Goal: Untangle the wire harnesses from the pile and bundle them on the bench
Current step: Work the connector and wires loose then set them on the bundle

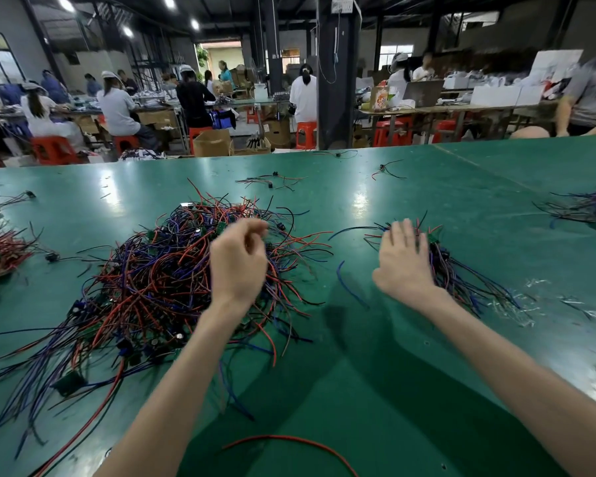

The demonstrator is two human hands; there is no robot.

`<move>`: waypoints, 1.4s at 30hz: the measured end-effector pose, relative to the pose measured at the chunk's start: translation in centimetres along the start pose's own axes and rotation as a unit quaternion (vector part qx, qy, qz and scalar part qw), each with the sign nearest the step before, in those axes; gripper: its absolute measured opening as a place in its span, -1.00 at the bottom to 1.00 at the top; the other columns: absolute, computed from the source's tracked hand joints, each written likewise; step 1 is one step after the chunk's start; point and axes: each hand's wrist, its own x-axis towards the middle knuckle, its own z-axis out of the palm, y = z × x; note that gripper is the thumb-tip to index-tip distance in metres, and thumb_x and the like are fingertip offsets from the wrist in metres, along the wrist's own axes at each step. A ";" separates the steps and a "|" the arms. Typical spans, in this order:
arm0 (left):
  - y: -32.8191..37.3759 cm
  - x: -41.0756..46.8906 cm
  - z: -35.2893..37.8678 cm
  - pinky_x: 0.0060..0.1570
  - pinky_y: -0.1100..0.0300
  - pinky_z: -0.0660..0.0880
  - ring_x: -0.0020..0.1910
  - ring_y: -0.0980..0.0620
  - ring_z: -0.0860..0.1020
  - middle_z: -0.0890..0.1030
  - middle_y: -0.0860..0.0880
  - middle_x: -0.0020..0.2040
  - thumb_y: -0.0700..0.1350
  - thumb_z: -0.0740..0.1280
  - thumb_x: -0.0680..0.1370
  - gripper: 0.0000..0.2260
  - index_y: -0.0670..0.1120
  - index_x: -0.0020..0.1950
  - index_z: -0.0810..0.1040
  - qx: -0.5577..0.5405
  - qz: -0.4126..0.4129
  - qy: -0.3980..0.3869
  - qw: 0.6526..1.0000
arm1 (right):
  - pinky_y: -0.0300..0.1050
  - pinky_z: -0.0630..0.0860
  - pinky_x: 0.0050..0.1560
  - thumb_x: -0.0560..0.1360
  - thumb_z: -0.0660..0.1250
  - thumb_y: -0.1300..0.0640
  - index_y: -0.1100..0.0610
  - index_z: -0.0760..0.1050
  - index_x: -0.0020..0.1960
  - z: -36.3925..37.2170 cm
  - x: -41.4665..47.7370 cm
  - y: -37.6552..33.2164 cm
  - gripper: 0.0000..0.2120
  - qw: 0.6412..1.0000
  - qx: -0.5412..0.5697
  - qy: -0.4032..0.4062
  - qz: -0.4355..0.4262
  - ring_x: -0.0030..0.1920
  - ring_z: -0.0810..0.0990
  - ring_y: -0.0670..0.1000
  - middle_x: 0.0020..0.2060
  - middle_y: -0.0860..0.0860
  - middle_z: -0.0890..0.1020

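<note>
The green bench (375, 187) filled the lower view, its mat bare in the middle and scattered with wiring toward the edges. The largest thing on it was the tangled pile (159, 284) of red, blue and black wire harnesses, left of centre, with small green boards caught among the loops. To the right lay a smaller sorted bundle (461, 270), its wires running roughly parallel, probably so that finished harnesses stayed apart from the knot. More heaps sat at the far left edge (0, 256) and far right edge (585, 208), and 1 loose red wire (289, 440) curved near the front.

The left hand (238, 263) hovered over the pile's right side, fingers curled loosely with the tips drawn together; whether it pinched a wire could not be told, since motion blur hid the tips. The right hand (403, 259) was spread flat, fingers extended, pressing on the near end of the sorted bundle and gripping nothing, likely to keep that bundle from sliding.
</note>
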 end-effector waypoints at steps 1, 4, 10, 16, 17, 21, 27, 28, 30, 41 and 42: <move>-0.4 1.0 -0.7 -0.16 0.37 0.51 -0.15 0.07 0.56 0.60 -0.03 -0.05 -0.39 0.25 0.54 -0.80 -0.22 0.08 0.59 0.016 0.001 0.031 0.999 | 0.19 -0.19 0.48 0.45 0.18 0.13 0.27 -0.01 0.52 0.4 -0.2 -1.1 -0.30 1.000 0.013 0.007 -0.022 0.53 -0.21 0.13 0.54 0.15 -0.06; -1.4 4.1 -2.7 -0.27 0.35 0.54 -0.26 0.08 0.60 0.59 -0.04 -0.07 -0.36 0.23 0.56 -0.80 -0.21 0.10 0.57 -0.002 -0.055 0.089 0.994 | 0.17 -0.18 0.48 0.46 0.17 0.16 0.23 0.17 0.45 1.8 -0.8 -3.3 -0.43 0.996 0.045 0.039 -0.062 0.54 -0.14 0.07 0.52 0.10 0.08; -4.7 8.3 -2.7 0.09 -0.03 0.53 0.05 -0.17 0.57 0.63 -0.18 0.04 -0.07 0.24 0.58 -0.75 -0.20 0.11 0.58 0.272 -0.131 -0.009 0.953 | 0.19 -0.16 0.48 0.53 0.14 0.18 0.17 0.36 0.35 3.4 -1.4 -2.6 -0.61 0.992 0.055 0.053 -0.103 0.53 -0.03 0.05 0.45 0.08 0.26; -5.5 8.1 -1.4 0.02 0.01 0.47 -0.06 -0.21 0.57 0.61 -0.20 -0.09 0.07 0.35 0.53 -0.68 -0.16 -0.21 0.41 0.440 -0.114 -0.104 0.884 | 0.18 -0.12 0.47 0.57 0.12 0.14 0.13 0.42 0.28 3.5 -1.5 -2.5 -0.69 0.989 0.095 0.062 -0.092 0.51 0.04 0.05 0.37 0.06 0.35; -5.5 8.2 -1.5 -0.02 0.02 0.47 -0.08 -0.21 0.57 0.60 -0.20 -0.12 0.03 0.35 0.53 -0.69 -0.17 -0.22 0.41 0.440 -0.110 -0.100 0.886 | 0.18 -0.11 0.47 0.57 0.12 0.14 0.13 0.42 0.28 3.5 -1.5 -2.5 -0.69 0.989 0.098 0.064 -0.093 0.51 0.05 0.06 0.36 0.06 0.36; -4.3 8.9 -1.8 -0.16 0.05 0.46 -0.14 -0.22 0.55 0.58 -0.23 -0.17 -0.15 0.30 0.51 -0.80 -0.19 -0.26 0.39 0.418 -0.090 -0.076 0.901 | 0.17 -0.09 0.47 0.56 0.13 0.15 0.13 0.44 0.26 3.5 -1.5 -2.6 -0.70 0.986 0.112 0.075 -0.094 0.49 0.09 0.05 0.33 0.05 0.39; -3.8 8.8 -1.3 -0.15 0.01 0.47 -0.09 -0.25 0.56 0.58 -0.24 -0.10 -0.17 0.30 0.53 -0.85 -0.25 -0.17 0.49 0.393 -0.115 -0.115 0.905 | 0.16 -0.07 0.47 0.56 0.15 0.15 0.12 0.44 0.27 3.6 -1.5 -2.5 -0.70 0.984 0.131 0.078 -0.089 0.47 0.13 0.04 0.29 0.04 0.43; -3.8 8.5 -1.1 -0.12 0.01 0.48 -0.06 -0.24 0.56 0.58 -0.21 -0.08 -0.09 0.34 0.53 -0.79 -0.21 -0.18 0.45 0.400 -0.119 -0.129 0.900 | 0.16 -0.07 0.47 0.56 0.15 0.15 0.12 0.44 0.28 3.6 -1.5 -2.4 -0.70 0.984 0.134 0.078 -0.089 0.47 0.14 0.04 0.29 0.04 0.43; -3.8 7.9 -0.7 -0.12 0.02 0.48 -0.08 -0.21 0.57 0.59 -0.19 -0.09 -0.08 0.37 0.52 -0.78 -0.18 -0.20 0.43 0.431 -0.100 -0.134 0.887 | 0.16 -0.07 0.48 0.56 0.16 0.15 0.11 0.44 0.28 3.6 -1.5 -2.4 -0.69 0.983 0.139 0.079 -0.090 0.46 0.16 0.04 0.28 0.04 0.44; -0.5 9.5 -0.6 0.01 0.00 0.46 -0.02 -0.19 0.50 0.49 -0.27 0.07 -0.17 0.16 0.62 -0.78 -0.31 0.13 0.42 0.215 -0.064 0.006 0.974 | -0.08 0.13 0.32 0.52 0.21 0.24 0.13 0.52 0.20 3.2 -1.7 -2.7 -0.72 0.959 0.195 0.171 -0.116 0.27 0.38 0.03 0.13 0.02 0.56; 0.4 10.1 -0.8 0.04 0.00 0.47 -0.02 -0.16 0.51 0.49 -0.25 0.10 -0.15 0.16 0.62 -0.78 -0.29 0.15 0.41 0.171 -0.074 0.018 0.982 | -0.10 0.19 0.24 0.50 0.23 0.28 0.16 0.55 0.16 3.0 -1.8 -2.9 -0.73 0.948 0.218 0.198 -0.120 0.22 0.42 0.06 0.08 0.04 0.59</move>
